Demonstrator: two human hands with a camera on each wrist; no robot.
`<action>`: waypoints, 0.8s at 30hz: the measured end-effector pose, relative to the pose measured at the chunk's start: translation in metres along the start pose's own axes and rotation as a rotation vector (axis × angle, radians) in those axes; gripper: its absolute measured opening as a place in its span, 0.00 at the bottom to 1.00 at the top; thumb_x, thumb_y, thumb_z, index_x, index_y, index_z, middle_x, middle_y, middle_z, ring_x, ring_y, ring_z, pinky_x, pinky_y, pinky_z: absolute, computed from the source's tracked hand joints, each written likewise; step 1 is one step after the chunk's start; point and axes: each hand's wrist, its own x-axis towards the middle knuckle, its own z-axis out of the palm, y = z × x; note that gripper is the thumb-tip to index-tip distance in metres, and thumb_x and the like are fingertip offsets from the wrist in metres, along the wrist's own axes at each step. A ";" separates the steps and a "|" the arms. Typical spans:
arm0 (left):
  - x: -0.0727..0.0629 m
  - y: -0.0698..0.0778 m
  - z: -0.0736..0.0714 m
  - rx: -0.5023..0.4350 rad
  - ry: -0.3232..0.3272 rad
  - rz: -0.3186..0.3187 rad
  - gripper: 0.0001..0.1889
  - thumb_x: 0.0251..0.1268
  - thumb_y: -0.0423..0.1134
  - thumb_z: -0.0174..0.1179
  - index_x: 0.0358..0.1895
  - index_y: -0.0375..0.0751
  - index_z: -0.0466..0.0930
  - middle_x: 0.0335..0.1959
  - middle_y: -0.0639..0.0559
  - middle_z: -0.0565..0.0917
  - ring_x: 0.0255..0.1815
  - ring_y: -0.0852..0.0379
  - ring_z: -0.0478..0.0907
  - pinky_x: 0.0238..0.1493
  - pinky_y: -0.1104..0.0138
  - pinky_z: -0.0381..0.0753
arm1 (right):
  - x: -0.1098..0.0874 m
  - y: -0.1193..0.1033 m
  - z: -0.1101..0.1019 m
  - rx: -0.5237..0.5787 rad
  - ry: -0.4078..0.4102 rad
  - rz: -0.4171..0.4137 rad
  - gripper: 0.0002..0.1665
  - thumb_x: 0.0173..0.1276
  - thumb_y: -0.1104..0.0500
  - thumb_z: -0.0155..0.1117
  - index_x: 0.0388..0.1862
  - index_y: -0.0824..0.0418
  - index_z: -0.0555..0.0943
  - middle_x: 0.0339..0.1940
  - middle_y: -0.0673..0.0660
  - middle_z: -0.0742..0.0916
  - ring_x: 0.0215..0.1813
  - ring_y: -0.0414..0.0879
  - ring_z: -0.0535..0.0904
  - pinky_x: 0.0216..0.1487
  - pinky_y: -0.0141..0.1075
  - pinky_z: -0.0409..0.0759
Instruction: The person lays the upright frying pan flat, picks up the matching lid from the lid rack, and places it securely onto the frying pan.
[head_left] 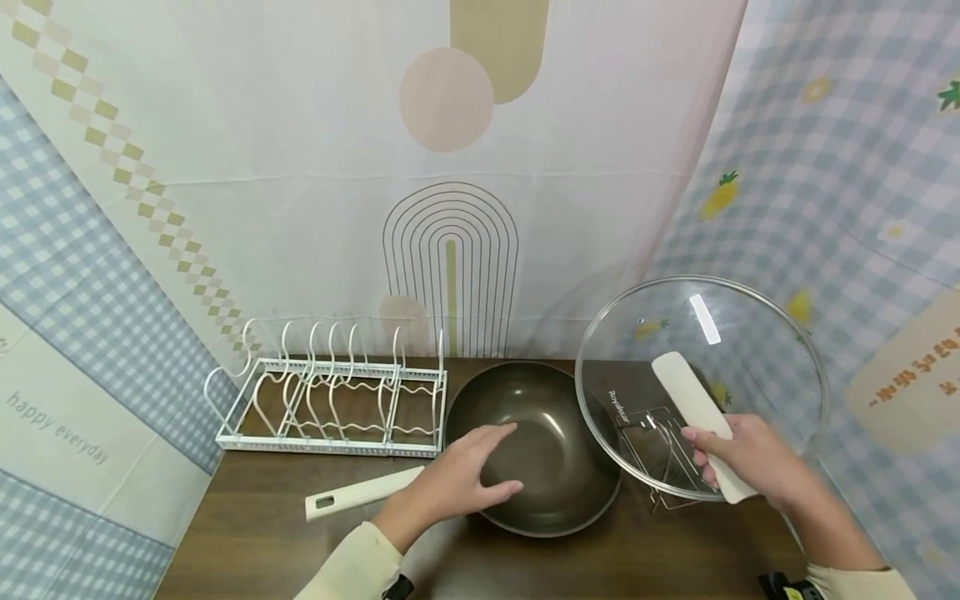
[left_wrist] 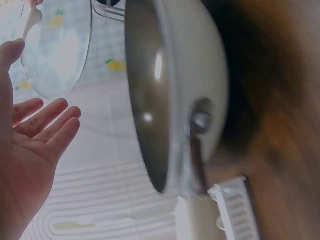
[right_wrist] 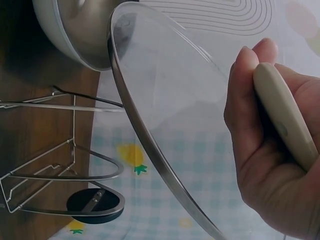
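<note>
My right hand (head_left: 750, 458) grips the long cream handle (head_left: 693, 400) of a clear glass lid (head_left: 765, 350) with a metal rim. The lid is held tilted, above the right side of the table. In the right wrist view the fingers curl round the handle (right_wrist: 285, 115). A dark-lined wok (head_left: 540, 467) with a pale outside (left_wrist: 202, 65) stands at the middle of the table, its cream handle (head_left: 360, 493) pointing left. Over the wok's left side hovers my left hand (head_left: 465, 479), fingers spread and holding nothing; the left wrist view shows its open palm (left_wrist: 30, 160).
A white rack (head_left: 330, 450) with several upright wire dividers stands at the left back of the table (head_left: 247, 517). Behind the lid on the right is a metal wire stand (right_wrist: 65, 145) with a dark round piece (right_wrist: 95, 205). Patterned cloth (head_left: 300, 208) hangs round the back and sides.
</note>
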 end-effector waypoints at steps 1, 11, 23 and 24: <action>-0.004 -0.003 0.000 0.012 0.010 0.002 0.41 0.65 0.60 0.68 0.77 0.45 0.67 0.71 0.49 0.76 0.72 0.52 0.75 0.70 0.56 0.77 | 0.001 0.001 0.001 0.004 -0.005 -0.004 0.19 0.79 0.53 0.61 0.39 0.70 0.77 0.23 0.53 0.84 0.21 0.45 0.83 0.24 0.44 0.85; -0.039 -0.033 -0.001 0.120 0.097 -0.023 0.40 0.62 0.58 0.71 0.73 0.44 0.71 0.66 0.48 0.80 0.68 0.50 0.78 0.65 0.55 0.81 | 0.007 0.003 0.009 0.013 -0.013 -0.006 0.20 0.79 0.53 0.61 0.39 0.71 0.76 0.22 0.52 0.84 0.21 0.46 0.83 0.23 0.43 0.85; -0.070 -0.067 -0.005 0.257 0.102 -0.159 0.38 0.58 0.57 0.73 0.68 0.41 0.76 0.62 0.44 0.83 0.62 0.45 0.82 0.61 0.51 0.83 | 0.007 -0.001 0.017 0.073 -0.068 -0.035 0.18 0.80 0.54 0.60 0.40 0.71 0.76 0.23 0.52 0.84 0.21 0.45 0.83 0.24 0.43 0.86; -0.072 -0.068 -0.006 0.272 0.090 -0.180 0.37 0.59 0.57 0.72 0.68 0.41 0.76 0.61 0.43 0.83 0.62 0.44 0.82 0.61 0.51 0.82 | 0.007 -0.001 0.018 0.072 -0.070 -0.037 0.18 0.80 0.54 0.60 0.40 0.71 0.76 0.23 0.52 0.84 0.21 0.45 0.83 0.24 0.43 0.86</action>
